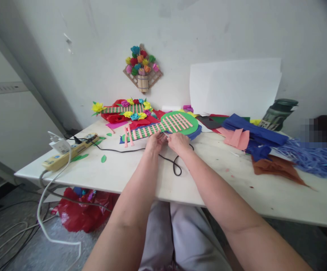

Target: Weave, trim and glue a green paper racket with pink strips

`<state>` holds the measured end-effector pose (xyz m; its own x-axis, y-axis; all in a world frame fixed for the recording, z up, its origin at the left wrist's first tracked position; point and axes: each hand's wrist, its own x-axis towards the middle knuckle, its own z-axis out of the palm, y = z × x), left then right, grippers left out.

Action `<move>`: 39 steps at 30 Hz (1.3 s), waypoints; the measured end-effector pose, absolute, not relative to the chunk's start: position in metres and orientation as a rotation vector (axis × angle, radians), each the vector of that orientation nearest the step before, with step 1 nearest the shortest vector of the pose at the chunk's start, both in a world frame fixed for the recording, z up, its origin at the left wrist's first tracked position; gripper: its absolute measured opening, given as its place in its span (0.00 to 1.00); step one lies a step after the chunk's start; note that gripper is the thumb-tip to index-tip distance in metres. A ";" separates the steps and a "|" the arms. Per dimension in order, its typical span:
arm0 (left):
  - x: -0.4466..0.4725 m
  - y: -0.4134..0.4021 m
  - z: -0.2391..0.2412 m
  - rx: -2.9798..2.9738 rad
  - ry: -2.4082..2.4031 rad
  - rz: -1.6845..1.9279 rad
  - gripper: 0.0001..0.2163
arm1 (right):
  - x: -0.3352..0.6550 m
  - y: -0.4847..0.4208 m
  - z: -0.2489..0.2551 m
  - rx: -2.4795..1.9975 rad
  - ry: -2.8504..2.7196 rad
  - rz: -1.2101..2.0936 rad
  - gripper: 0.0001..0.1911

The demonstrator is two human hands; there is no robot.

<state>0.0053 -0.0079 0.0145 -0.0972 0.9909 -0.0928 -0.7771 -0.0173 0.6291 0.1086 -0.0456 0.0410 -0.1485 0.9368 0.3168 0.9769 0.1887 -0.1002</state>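
Note:
A green paper craft shaped like a guitar, woven with pink strips, lies on the white table. My left hand and my right hand rest side by side at its near edge, fingers curled and pinched at the weave. What the fingertips hold is too small to make out. A black cable loops just under my hands.
A yellow power strip with plugs lies at the table's left edge. A finished flower piece sits behind the craft, a flower basket hangs on the wall. Coloured paper sheets, blue shredded paper, a dark bottle lie right.

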 end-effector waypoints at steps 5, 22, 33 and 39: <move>0.006 -0.008 0.015 0.419 0.620 1.576 0.09 | 0.105 -0.046 0.041 -1.852 -2.171 -0.143 0.17; 0.001 -0.005 0.014 0.392 0.593 1.540 0.07 | 0.114 -0.041 0.040 -1.753 -2.212 -0.147 0.17; 0.001 -0.004 0.013 0.413 0.611 1.541 0.08 | 0.115 -0.041 0.040 -1.749 -2.210 -0.193 0.16; 0.002 -0.005 0.013 0.435 0.614 1.542 0.08 | 0.112 -0.044 0.041 -1.774 -2.214 -0.189 0.17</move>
<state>0.0023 -0.0054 0.0131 -0.0711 0.9931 -0.0936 -0.7853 0.0021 0.6191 0.1121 -0.0441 0.0409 -0.1949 0.9305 0.3101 0.9697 0.2304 -0.0818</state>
